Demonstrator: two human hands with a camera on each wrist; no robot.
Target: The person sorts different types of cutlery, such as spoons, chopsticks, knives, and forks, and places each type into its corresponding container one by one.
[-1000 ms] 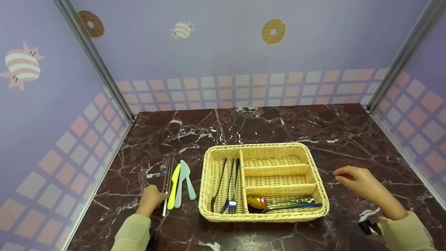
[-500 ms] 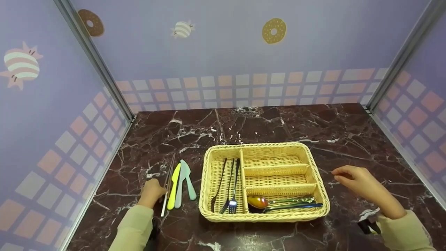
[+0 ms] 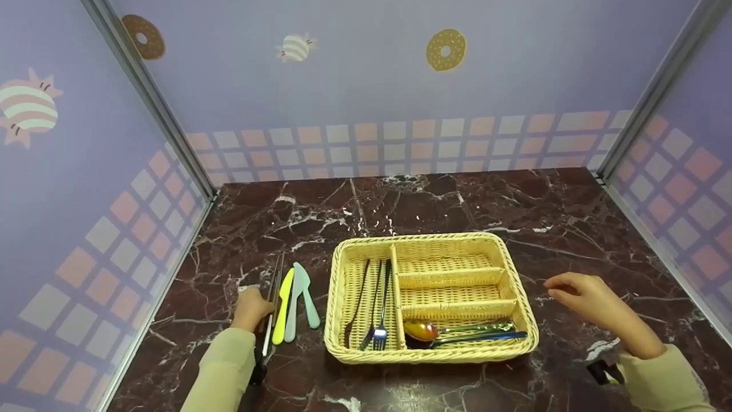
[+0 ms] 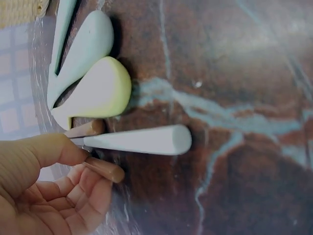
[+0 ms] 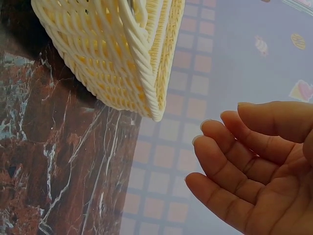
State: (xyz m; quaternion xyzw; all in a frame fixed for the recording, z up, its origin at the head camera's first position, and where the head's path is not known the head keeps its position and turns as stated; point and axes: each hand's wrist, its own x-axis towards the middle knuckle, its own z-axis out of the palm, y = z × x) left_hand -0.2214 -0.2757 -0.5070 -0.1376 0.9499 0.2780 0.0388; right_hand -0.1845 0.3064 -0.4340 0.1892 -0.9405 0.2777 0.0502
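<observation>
On the left of the table my left hand [image 3: 251, 309] pinches chopsticks between thumb and fingers. In the left wrist view a white-ended chopstick [image 4: 142, 140] and a brown one [image 4: 108, 170] stick out by the thumb tip, with another brown chopstick end [image 4: 90, 128] just behind. Beside them lie a yellow knife [image 3: 283, 309], a pale blue-grey knife [image 3: 293, 315] and a mint green knife [image 3: 310, 309]. My right hand [image 3: 589, 294] hovers right of the wicker basket [image 3: 432, 357], fingers loosely bent and holding nothing.
The basket has dividers. Several dark forks [image 3: 380, 337] lie in its left compartment, and spoons [image 3: 422, 330] in the front right one. Patterned wall panels [image 3: 366, 74] enclose the dark marble table [image 3: 434, 200] at the back and sides.
The chopsticks by my left hand have shifted closer together, and the white-ended one now reaches nearer the sleeve. My left hand has moved slightly away from me. The right hand stays about still.
</observation>
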